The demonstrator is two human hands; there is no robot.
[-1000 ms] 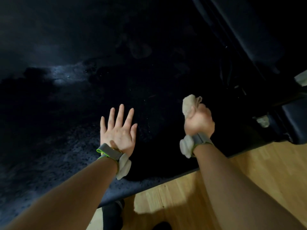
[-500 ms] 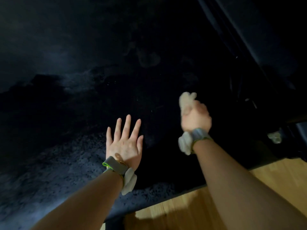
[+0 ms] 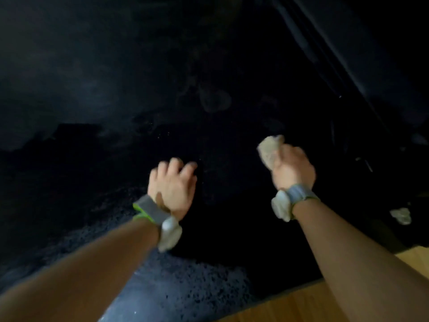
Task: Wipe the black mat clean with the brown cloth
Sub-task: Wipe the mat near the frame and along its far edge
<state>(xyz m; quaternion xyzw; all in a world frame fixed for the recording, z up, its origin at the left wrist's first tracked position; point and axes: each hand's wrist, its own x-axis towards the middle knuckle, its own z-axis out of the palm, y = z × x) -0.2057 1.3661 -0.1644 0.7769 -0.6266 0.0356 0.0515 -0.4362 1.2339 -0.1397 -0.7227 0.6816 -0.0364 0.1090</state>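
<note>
Black mat, left hand fingers now curled, right hand still gripping brown cloth

Both hands were over the mat, the left hand to the left of the right hand. The cloth stuck out beyond the right hand, and the wooden floor lay at the mat's near edge.

wooden floor at lower right, dark furniture upper right
</note>
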